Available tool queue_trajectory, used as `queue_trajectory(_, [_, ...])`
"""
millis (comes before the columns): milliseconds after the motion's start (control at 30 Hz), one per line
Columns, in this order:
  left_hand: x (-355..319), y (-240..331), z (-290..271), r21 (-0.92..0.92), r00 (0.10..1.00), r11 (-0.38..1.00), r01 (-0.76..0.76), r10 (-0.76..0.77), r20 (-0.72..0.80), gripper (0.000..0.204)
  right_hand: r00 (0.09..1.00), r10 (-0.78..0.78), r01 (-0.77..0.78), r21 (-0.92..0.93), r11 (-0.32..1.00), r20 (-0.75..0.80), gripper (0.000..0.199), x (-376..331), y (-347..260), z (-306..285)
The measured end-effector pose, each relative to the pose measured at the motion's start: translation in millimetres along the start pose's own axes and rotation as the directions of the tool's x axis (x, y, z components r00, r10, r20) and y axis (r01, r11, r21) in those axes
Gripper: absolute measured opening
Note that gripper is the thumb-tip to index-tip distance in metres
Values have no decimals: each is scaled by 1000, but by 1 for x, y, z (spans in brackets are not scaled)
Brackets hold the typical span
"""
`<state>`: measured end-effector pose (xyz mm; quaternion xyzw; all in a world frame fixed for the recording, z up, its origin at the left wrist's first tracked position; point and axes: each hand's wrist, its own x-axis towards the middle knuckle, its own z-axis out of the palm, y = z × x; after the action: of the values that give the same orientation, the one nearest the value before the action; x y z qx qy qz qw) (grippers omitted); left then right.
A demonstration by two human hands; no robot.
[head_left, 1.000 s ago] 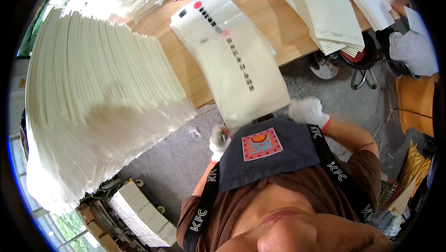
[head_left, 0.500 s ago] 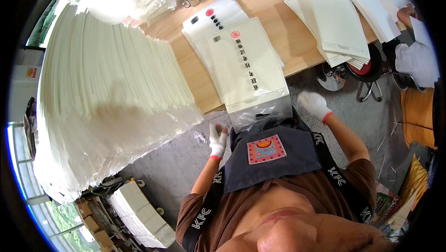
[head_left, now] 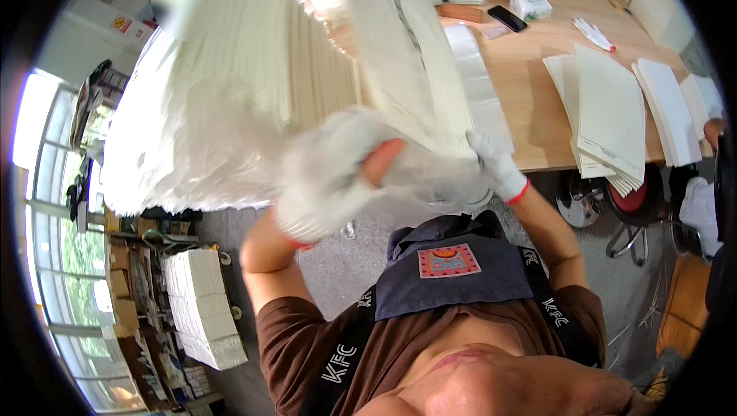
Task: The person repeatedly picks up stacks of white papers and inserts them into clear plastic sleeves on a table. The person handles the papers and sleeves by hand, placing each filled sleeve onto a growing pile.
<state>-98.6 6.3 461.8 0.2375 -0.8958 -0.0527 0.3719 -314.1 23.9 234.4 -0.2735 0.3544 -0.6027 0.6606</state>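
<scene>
A clear plastic bag of cream paper sheets (head_left: 418, 70), printed with a dark line of characters, is tilted up off the table and blurred by motion. My left hand (head_left: 330, 170), in a white glove with a bare thumb showing, closes on the loose plastic at the bag's near end. My right hand (head_left: 497, 164), gloved in white with a red cuff, pinches the near right corner of the same bag. To the left of the bag stands a long row of filled bags (head_left: 230, 86), packed on edge, their loose plastic ends hanging toward me.
Another bag (head_left: 480, 82) lies flat on the wooden table (head_left: 537, 132). Farther back are a phone (head_left: 507, 19), a brown block (head_left: 461, 13), a tissue pack (head_left: 531, 6) and a spare glove (head_left: 593, 34). Fanned paper stacks (head_left: 610, 113) sit at right, above a stool (head_left: 637, 201). Another person's hand (head_left: 714, 132) shows at the right edge.
Both hands, earlier apart from the bag at the table edge, now grip it. The bag has risen and moved left toward the row. My view has turned left.
</scene>
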Motion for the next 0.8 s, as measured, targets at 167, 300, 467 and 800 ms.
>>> queue_trajectory(167, [12, 16, -135, 339, 613, 689, 640, -192, -766, 31, 858, -380, 487, -316, 814, 345, 31, 75, -144, 127])
queue_trajectory(300, [19, -60, -261, 404, 714, 818, 410, -13, -700, 42, 694, -388, 588, -166, 792, 606, 41, 145, -204, 267])
queue_trajectory(467, [-49, -139, -350, 731, 751, 226, 644, -371, -546, 40, 639, -76, 575, -410, 708, 765, 34, 137, -194, 327])
queue_trajectory(800, [-159, -86, 17, 257, 911, 962, 88, 26, -411, 25, 946, 126, 69, -563, 824, 300, 30, 68, -151, 114])
